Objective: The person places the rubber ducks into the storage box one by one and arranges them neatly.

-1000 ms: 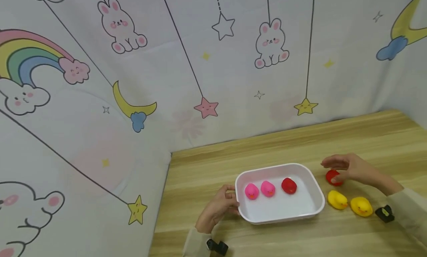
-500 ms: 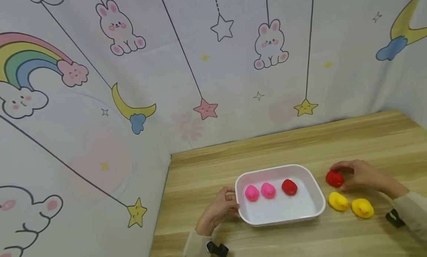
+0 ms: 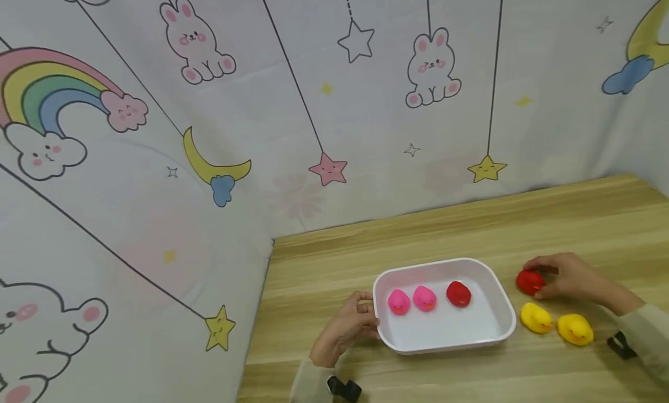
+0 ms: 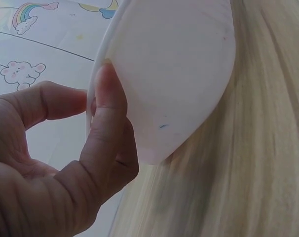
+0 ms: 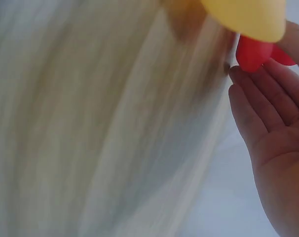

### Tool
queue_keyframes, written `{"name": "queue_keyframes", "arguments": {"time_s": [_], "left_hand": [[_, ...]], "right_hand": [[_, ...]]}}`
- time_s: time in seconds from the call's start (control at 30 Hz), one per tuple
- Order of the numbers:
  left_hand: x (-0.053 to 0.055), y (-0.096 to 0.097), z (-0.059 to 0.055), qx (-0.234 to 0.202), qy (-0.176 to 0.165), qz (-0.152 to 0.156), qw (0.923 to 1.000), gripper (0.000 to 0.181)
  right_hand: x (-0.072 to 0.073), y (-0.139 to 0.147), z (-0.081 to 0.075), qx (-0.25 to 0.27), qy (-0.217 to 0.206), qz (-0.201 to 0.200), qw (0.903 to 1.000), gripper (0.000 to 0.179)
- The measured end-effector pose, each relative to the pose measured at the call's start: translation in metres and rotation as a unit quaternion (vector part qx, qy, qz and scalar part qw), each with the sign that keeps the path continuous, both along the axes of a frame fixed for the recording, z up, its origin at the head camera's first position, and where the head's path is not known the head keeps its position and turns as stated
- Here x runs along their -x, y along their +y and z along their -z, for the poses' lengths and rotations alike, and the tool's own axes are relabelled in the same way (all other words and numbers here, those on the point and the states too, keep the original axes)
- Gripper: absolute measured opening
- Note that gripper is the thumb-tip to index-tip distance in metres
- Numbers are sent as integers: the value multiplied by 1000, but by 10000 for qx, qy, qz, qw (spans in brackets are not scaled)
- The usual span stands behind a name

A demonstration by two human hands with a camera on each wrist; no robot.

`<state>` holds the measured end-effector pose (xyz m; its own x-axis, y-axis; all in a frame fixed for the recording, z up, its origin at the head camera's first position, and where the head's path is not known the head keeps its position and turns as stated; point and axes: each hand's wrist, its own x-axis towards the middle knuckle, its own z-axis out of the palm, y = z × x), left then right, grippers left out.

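Left of the right grip (image 3: 572, 280), past the red toy (image 3: 530, 282) between its thumb and fingers, a narrow gap of counter (image 3: 575, 223) precedes the white tray (image 3: 444, 333), whose raised rim bars a low sideways path. Two yellow ducks (image 3: 536, 318) (image 3: 575, 329) crowd this grip's near side; beyond it, bare counter runs back to the printed backdrop (image 3: 387, 194). Right of the left grip (image 3: 346, 324), the tray wall blocks the way; past it, two pink ducks (image 3: 399, 302) (image 3: 424, 298) and another red toy (image 3: 459, 294) obstruct the inside, with bare tray floor nearer the person.
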<state>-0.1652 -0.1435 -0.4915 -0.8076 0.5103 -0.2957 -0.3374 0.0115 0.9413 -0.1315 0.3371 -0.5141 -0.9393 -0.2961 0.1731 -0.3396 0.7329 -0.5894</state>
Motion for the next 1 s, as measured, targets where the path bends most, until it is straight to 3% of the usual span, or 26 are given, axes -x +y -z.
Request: {"name": "queue_keyframes", "arguments": {"time_s": [0.2,0.47,1.0], "left_hand": [[0,2,1,31,-43,20,10000,50],[0,-2,-2,66,3,-34,10000,51],[0,-4,-2,56,130,66,9999,51]], "right_hand": [[-2,-1,-8,409,-476,314,9975,53],[3,-4,-20,1392,-287,138,9897,47],[10,-22,-49,1444,-571,271,9875,51]]}}
